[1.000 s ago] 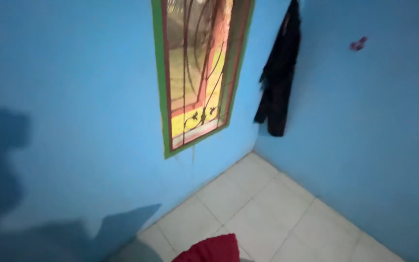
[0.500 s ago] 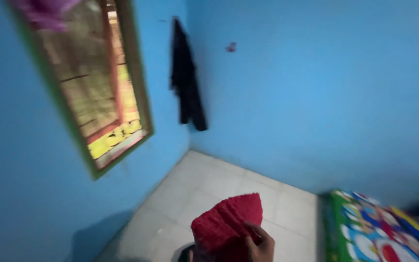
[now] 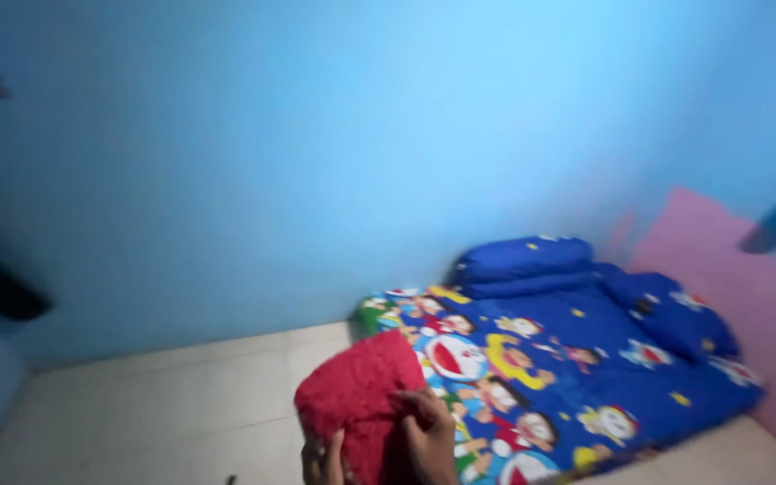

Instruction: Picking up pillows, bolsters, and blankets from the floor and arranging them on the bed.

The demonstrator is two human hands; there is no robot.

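Blue walls (image 3: 334, 162) fill most of my view, above a pale tiled floor (image 3: 163, 404). On the floor lies a mattress (image 3: 586, 377) in a blue cartoon-print sheet, with matching pillows (image 3: 523, 260) at its head. Low in front of me I hold a red textured cloth (image 3: 361, 400): my right hand (image 3: 428, 440) is closed on its edge, my left hand (image 3: 321, 458) grips it from below.

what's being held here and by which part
A red textured cloth, gripped along its lower edge: right hand over the lower right side, left hand at the bottom.
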